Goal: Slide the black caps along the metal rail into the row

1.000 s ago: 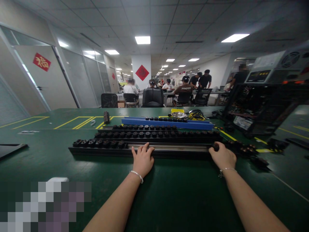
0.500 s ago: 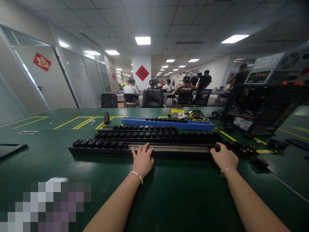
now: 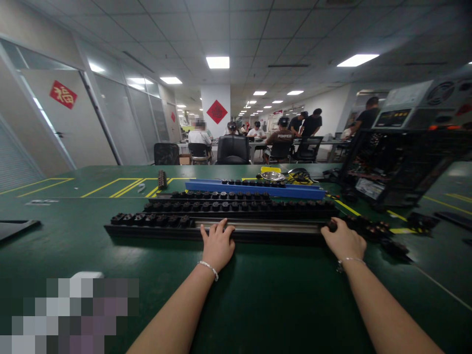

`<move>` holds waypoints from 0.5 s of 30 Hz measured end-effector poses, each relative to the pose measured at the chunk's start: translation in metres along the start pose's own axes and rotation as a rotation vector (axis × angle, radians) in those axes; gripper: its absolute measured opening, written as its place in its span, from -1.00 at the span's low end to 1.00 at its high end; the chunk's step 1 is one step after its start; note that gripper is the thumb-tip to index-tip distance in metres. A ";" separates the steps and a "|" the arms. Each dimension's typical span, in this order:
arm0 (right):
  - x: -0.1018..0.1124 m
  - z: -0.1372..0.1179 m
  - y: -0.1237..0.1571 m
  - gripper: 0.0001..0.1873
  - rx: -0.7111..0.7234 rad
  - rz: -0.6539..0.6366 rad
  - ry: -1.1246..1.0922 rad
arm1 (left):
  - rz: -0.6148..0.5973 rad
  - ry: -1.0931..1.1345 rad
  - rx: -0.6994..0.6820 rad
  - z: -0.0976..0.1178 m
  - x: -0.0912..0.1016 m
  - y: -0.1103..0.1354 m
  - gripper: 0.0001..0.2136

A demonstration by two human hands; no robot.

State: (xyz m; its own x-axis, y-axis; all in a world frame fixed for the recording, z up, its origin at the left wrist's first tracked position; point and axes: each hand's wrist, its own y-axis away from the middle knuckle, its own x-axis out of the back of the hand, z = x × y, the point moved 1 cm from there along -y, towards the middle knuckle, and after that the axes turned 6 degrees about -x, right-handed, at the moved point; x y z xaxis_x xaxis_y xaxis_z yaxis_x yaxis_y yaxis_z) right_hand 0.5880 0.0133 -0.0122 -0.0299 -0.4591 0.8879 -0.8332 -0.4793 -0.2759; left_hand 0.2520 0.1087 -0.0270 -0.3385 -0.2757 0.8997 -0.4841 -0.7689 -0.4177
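A long black rail point(image 3: 278, 236) with a bare metallic channel lies across the near part of the green table. Its left stretch carries a row of round black parts point(image 3: 150, 220). My left hand point(image 3: 217, 242) rests on the rail just right of that row, fingers spread over the channel. At the rail's right end my right hand point(image 3: 345, 239) is closed, pinching a small round black part point(image 3: 333, 226) between thumb and fingers. The fingers partly cover this part, so its exact kind does not show. Behind lies another black rail point(image 3: 243, 213) bearing similar black parts.
Farther back sits a blue rail point(image 3: 302, 191) with black parts, near a metal bowl point(image 3: 273, 176). Loose black parts point(image 3: 376, 227) lie at the right, before an open computer case point(image 3: 400, 167). A short black strip point(image 3: 162, 180) stands back left. People sit and stand beyond the table.
Both hands stay almost where they were, the right hand still holding the small black part at the rail's end. The view shifts very slightly.
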 end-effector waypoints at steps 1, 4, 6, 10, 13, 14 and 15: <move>0.000 0.000 0.000 -0.43 -0.003 0.003 0.000 | -0.001 0.000 0.002 0.000 0.000 0.000 -0.68; -0.001 0.000 0.001 -0.45 -0.006 0.030 0.000 | -0.014 -0.004 0.011 0.001 0.002 0.000 -0.68; -0.002 0.001 0.001 -0.45 0.002 0.048 0.002 | -0.019 -0.006 0.012 0.001 0.002 0.000 -0.67; -0.003 0.000 0.001 -0.46 0.000 0.051 0.006 | -0.012 -0.003 0.005 0.001 0.001 0.000 -0.67; -0.003 0.000 0.000 -0.46 -0.005 0.043 0.003 | 0.000 0.002 -0.001 0.000 0.000 0.000 -0.68; -0.002 0.000 0.000 -0.46 -0.006 0.040 0.001 | 0.003 0.002 -0.002 0.000 0.000 0.000 -0.68; -0.002 0.000 0.000 -0.46 -0.007 0.036 -0.001 | 0.005 0.001 -0.001 0.000 0.000 0.000 -0.68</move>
State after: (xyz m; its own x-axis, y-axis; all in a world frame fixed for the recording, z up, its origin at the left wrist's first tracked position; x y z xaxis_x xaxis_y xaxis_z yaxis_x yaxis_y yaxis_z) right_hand 0.5882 0.0144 -0.0142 -0.0593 -0.4770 0.8769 -0.8352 -0.4574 -0.3052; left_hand 0.2521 0.1086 -0.0268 -0.3414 -0.2789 0.8976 -0.4832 -0.7670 -0.4221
